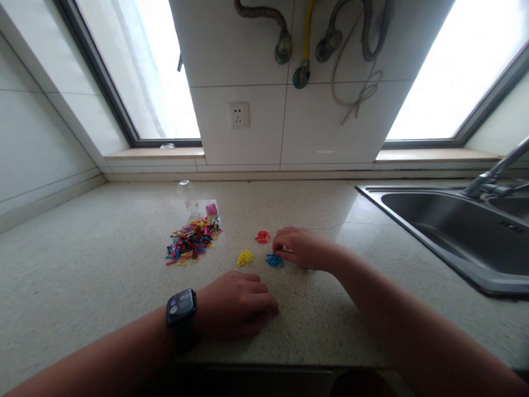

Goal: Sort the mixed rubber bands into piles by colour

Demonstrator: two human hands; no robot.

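A large mixed pile of small coloured rubber bands (pixel 192 241) lies on the counter at left. To its right are three small single-colour heaps: red bands (pixel 262 237), yellow bands (pixel 245 257) and blue bands (pixel 273 261). My right hand (pixel 300 248) is at the right edge of the blue heap, thumb and fingers pinched together by it; anything between the fingertips is too small to make out. Near the front edge, my left hand (pixel 237 304) rests palm down below the yellow heap, its fingers curled together, with nothing visible in them.
Behind the mixed pile are a clear plastic cup (pixel 188 197), a pink piece (pixel 211 209) and a clear sheet (pixel 218 212). A steel sink (pixel 417 248) with a faucet (pixel 491 179) is set into the counter (pixel 103 275) at right. Hoses and a wall socket (pixel 238 115) are on the tiled wall.
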